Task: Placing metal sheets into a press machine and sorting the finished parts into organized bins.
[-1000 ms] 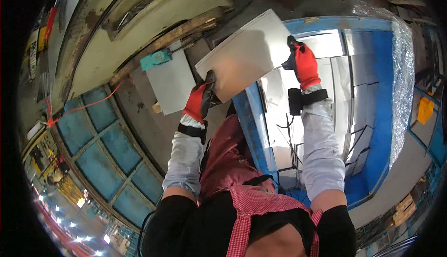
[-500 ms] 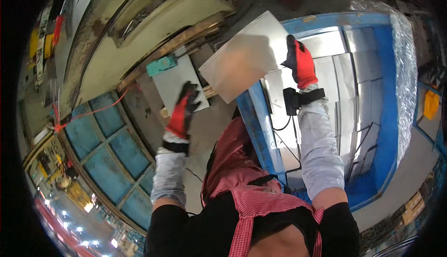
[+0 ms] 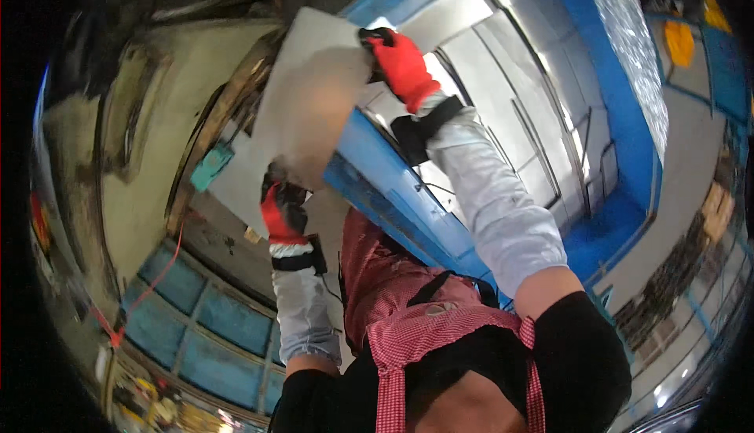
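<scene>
A flat, pale rectangular sheet (image 3: 306,87), apparently metal, is held up tilted in front of me, a warm reflection across its face. My right hand (image 3: 404,68), in a red and black glove, is closed on its right edge near the upper corner. At the sheet's lower edge, my left hand (image 3: 284,209), gloved alike, has its fingers curled against it; slight blur softens the fingertips. Behind the left hand lies another pale sheet (image 3: 245,178) with a teal object (image 3: 212,168) at its side. Under my right arm, a large blue bin (image 3: 620,213) holds several shiny flat pieces (image 3: 503,80).
A yellowish machine bed (image 3: 173,119) with a wooden beam (image 3: 228,103) on its edge stands at left. Blue panels in a frame (image 3: 224,315) lie lower left, crossed by a red cord (image 3: 157,288). Clear plastic wrap (image 3: 628,48) covers the bin's far right side.
The sheet has swung left and turned more upright, my right hand moving left with it. My left hand, apart from it before, has come to its lower edge. The whole view has rotated.
</scene>
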Available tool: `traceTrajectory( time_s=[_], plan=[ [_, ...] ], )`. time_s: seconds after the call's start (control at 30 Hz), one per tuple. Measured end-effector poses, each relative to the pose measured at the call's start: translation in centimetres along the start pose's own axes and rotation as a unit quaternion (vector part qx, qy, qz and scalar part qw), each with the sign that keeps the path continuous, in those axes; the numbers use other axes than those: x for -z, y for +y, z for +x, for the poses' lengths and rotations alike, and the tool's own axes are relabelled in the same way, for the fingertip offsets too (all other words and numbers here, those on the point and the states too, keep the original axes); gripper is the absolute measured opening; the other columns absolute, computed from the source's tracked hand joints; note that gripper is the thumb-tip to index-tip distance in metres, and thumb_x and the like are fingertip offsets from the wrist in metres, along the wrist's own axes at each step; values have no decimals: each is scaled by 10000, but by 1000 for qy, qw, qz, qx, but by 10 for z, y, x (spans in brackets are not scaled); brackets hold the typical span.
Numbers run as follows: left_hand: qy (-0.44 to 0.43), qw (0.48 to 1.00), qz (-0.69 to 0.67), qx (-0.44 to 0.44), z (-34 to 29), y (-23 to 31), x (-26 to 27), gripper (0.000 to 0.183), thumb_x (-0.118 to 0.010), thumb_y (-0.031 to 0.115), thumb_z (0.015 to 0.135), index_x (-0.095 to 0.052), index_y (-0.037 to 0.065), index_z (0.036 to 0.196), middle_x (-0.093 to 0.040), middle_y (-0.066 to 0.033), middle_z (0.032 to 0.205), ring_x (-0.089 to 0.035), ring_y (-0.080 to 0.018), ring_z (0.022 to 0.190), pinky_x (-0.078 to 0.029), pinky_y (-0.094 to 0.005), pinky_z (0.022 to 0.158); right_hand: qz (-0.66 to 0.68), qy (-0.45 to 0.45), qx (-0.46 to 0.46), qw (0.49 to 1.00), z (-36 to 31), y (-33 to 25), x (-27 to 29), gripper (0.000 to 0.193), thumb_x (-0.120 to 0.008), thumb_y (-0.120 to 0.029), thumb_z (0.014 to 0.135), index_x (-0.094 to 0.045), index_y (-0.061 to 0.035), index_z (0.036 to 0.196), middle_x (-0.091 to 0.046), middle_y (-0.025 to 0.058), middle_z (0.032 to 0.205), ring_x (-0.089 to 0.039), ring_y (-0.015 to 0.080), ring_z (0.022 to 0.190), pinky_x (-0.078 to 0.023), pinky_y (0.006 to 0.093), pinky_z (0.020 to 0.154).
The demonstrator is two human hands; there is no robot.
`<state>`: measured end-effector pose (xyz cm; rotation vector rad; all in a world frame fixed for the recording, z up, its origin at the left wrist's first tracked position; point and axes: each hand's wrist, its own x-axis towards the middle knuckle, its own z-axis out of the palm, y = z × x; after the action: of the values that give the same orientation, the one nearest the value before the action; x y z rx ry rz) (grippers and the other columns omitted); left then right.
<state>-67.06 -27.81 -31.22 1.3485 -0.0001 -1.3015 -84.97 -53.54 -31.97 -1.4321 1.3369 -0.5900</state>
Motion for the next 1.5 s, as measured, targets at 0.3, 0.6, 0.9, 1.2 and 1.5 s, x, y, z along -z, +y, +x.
traceTrajectory(
  time_s=[0.3, 0.6, 0.9, 1.2, 1.5],
  plan=[
    [173, 871, 318, -332, -31, 22, -68, 548, -517, 46, 858, -267, 30, 1345, -312, -113, 1371, -314, -216, 1242, -276, -326, 1008, 221, 78, -147, 961, -68, 95, 40, 547, -516, -383, 863, -367, -68, 1284, -504, 92, 1170, -524, 182, 998, -441, 305, 801],
    [-175, 806, 473, -310, -10, -34, -256, 496, -541, 92, 835, -358, 39, 1292, -374, -129, 1326, -341, -259, 1223, -268, -355, 1001, 158, 161, -431, 873, -168, 298, 127, 611, -558, -477, 788, -410, -77, 1225, -487, 87, 1062, -470, 204, 945, -426, 376, 798],
    [-257, 688, 660, -159, 176, -198, -313, 629, -535, 408, 807, -358, 38, 1283, -424, -198, 1254, -386, -344, 1163, -292, -424, 976, 368, 290, -429, 772, -100, 382, 177, 422, -556, -456, 778, -593, -95, 993, -589, 77, 837, -547, 212, 811, -424, 345, 689],
    [-137, 569, 773, -248, 273, -266, -352, 747, -509, 495, 783, -262, 77, 1350, -333, -181, 1341, -260, -368, 1258, -183, -440, 1046, 294, 289, -365, 835, -33, 368, 190, 313, -584, -282, 808, -618, 25, 856, -636, 94, 739, -588, 165, 631, -483, 307, 617],
    [2, 636, 718, -282, 292, -285, -344, 770, -583, 487, 730, -323, 32, 1295, -378, -234, 1259, -343, -368, 1190, -215, -467, 1017, 339, 381, -374, 775, -30, 376, 174, 286, -531, -279, 854, -581, 3, 852, -596, 42, 687, -544, 137, 636, -430, 269, 612]
  ],
)
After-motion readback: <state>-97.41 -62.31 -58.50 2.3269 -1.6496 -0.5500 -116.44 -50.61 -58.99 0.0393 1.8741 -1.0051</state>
